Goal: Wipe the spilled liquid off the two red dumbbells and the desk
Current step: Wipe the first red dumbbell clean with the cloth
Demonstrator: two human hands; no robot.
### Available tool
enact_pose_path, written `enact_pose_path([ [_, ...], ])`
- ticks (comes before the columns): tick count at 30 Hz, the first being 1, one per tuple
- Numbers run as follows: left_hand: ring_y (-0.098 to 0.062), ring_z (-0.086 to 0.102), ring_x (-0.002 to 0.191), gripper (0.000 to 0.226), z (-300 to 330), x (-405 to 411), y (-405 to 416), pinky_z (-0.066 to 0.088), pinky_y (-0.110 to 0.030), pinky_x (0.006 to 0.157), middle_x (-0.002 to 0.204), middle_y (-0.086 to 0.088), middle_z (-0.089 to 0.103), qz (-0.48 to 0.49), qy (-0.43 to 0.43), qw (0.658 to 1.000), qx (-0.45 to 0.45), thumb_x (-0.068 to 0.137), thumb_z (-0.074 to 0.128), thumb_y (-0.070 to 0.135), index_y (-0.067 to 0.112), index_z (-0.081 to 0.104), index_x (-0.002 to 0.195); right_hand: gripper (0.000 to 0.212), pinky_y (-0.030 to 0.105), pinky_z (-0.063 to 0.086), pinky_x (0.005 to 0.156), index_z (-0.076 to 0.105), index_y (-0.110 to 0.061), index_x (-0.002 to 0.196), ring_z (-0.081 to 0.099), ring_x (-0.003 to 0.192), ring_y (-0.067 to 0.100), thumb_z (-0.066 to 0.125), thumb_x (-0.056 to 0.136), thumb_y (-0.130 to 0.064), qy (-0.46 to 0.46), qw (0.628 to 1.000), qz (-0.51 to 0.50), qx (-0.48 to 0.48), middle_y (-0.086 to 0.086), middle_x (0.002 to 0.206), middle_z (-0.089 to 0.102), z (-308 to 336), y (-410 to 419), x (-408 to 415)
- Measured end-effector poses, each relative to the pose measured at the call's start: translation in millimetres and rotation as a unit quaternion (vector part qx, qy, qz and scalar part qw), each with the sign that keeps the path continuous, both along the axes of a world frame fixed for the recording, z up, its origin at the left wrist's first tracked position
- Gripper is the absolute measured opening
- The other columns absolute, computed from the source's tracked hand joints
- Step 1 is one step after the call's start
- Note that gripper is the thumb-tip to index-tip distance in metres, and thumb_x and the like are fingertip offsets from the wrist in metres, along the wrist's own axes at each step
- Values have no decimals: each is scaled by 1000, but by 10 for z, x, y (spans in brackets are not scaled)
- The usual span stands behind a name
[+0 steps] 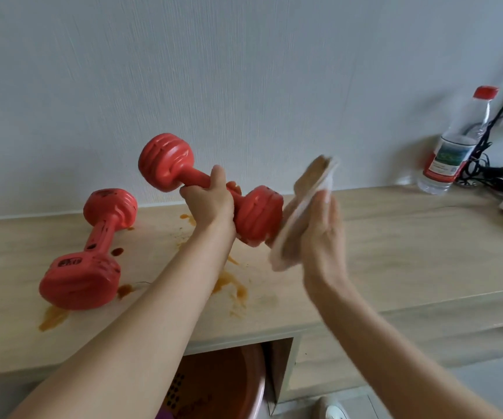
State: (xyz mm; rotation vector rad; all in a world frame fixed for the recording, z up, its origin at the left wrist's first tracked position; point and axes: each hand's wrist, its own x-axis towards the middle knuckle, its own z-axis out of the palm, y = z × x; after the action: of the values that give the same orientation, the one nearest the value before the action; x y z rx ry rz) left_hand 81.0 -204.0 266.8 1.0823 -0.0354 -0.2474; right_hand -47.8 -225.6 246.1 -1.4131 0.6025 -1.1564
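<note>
head view: the left hand (pixel 211 198) is clamped around the handle of one red dumbbell (pixel 211 189), fingers curled round the bar, holding it in the air above the desk (pixel 395 252) with one end tilted up toward the wall and the other end down toward the right. the right hand (pixel 320 231) holds a stained cloth (pixel 301 207), fingers fairly straight and pressed against its back, with the cloth touching the lower end of the raised dumbbell; the cloth shows brown staining on the side facing that dumbbell and is motion-blurred. the second red dumbbell (pixel 90 252) lies on the desk to the left, one end toward the wall and one toward the front edge, with dark spots on its handle. orange-brown spilled liquid (pixel 229 285) lies in patches on the desk surface beneath the raised dumbbell and beside and in front of the resting one. a clear plastic bottle (pixel 453 146) with a red cap stands at the far right of the desk by the wall, next to black cables (pixel 486 164). a reddish-brown basin (pixel 223 385) sits in the opening under the desk.
</note>
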Motion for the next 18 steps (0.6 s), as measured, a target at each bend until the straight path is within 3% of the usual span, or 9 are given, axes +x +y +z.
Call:
enact_pose_path([
  [3,-12,52,42,22,13,-68,-41,45,-18,39,61,-5,53,-16,72,997,-24,90,51,13,2,45,108,40,11,28,105,33,-33,136,37,125,-7,32,97,-42,39,991,3,-126,-7,137,41,-237,171,163],
  [5,-11,53,41,24,-2,-141,-54,45,-18,40,63,-4,54,-18,100,994,-33,89,49,8,3,45,112,48,12,28,106,30,-30,141,34,128,-6,32,97,-47,35,989,-21,-143,-7,141,39,-229,112,211],
  [7,-9,53,38,22,23,-220,-54,45,-17,40,63,-4,55,-22,115,992,-38,88,49,5,3,47,110,38,24,41,99,42,-35,132,48,118,-3,27,99,-48,4,993,-28,-117,-12,129,54,-204,5,208],
  [10,-6,48,30,6,132,-332,-23,41,-14,36,56,-3,53,-48,110,992,-26,86,48,2,5,51,81,37,21,46,73,54,-20,108,57,79,-1,24,100,-41,-48,996,-54,-44,-11,90,60,-214,-85,213],
  [14,-8,45,29,22,224,-365,26,41,-14,37,35,4,47,-81,106,990,-40,86,47,1,8,45,66,48,25,47,68,58,-12,96,57,73,9,23,95,-45,-73,994,-78,-14,-3,79,59,-251,-150,269],
  [18,-8,42,28,29,239,-345,77,38,-14,36,31,7,42,-117,114,986,-38,86,46,-1,11,40,61,52,28,46,62,62,-13,88,58,67,12,23,94,-47,-11,998,-50,-28,-4,69,59,-278,-299,233],
])
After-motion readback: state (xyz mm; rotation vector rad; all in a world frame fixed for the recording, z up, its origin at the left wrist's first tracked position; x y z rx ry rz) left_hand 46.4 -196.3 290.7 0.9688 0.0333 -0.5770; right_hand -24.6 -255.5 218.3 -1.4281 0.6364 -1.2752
